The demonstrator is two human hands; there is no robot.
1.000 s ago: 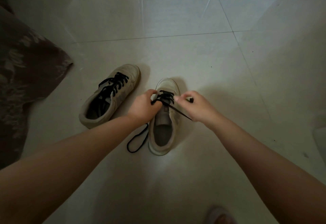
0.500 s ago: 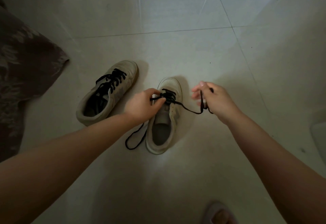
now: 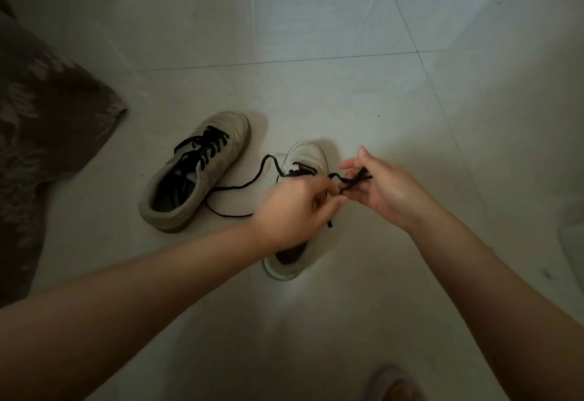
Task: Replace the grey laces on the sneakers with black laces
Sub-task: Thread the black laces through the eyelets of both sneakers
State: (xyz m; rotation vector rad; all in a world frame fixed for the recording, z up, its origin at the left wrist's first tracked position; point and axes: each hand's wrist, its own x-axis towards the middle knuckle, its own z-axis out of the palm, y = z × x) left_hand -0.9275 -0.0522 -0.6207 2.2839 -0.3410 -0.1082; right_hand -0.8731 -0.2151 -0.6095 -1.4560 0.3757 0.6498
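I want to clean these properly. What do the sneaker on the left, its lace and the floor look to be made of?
Left sneaker: probably suede or canvas; the matte beige upper shows no shine. Its lace: flat black woven fabric, apparently. Floor: glazed tile, glossy, with light streaks and thin grout lines.

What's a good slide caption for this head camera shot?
Both hands thread a black lace through the second sneaker.

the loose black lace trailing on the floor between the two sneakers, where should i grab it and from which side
Pinch the loose black lace on its bare stretch lying flat on the floor tiles, between the laced sneaker and the sneaker being laced. Come straight down from above with the left hand: the cord is thin and limp, and both shoes block a sideways approach.
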